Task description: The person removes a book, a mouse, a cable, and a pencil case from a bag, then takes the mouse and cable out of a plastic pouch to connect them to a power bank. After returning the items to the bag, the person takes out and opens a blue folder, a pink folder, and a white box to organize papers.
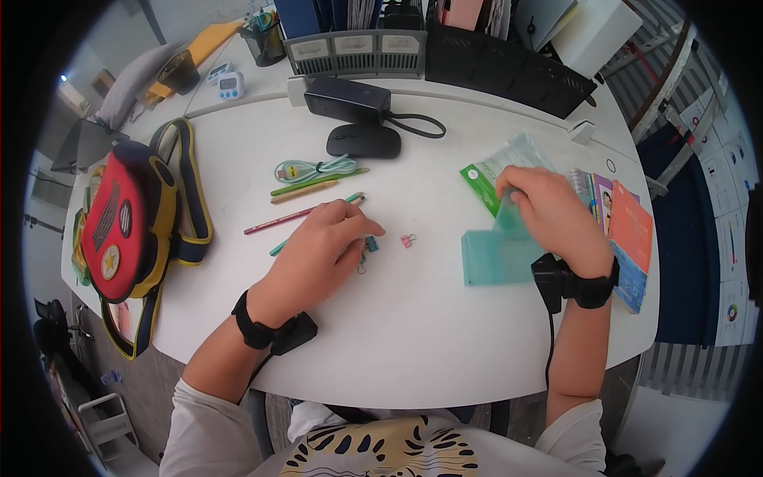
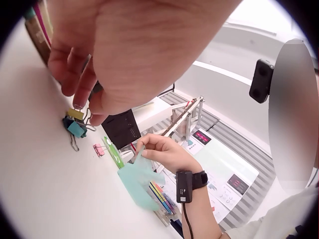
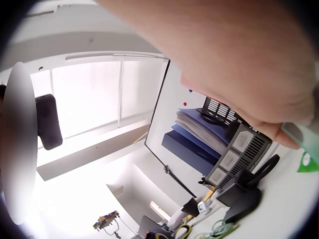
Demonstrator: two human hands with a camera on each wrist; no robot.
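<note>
My left hand (image 1: 318,248) hangs over a small cluster of binder clips, fingers bent downward and parted from the thumb. In the left wrist view, its fingertips are close by a yellow clip (image 2: 76,114) lying against a teal clip (image 2: 77,129); whether they touch is unclear. A pink clip (image 1: 408,240) lies apart, to the right. My right hand (image 1: 556,213) pinches the raised, translucent flap of a teal case (image 1: 497,258) between thumb and fingers. The case lies flat on the table, partly hidden by that hand.
Pencils (image 1: 280,220), a coiled cable (image 1: 316,168), a black mouse (image 1: 364,141) and a black pouch-like case (image 1: 347,100) lie beyond my left hand. A green packet (image 1: 482,187) and books (image 1: 629,230) are around my right hand. A red backpack (image 1: 119,226) sits at the left.
</note>
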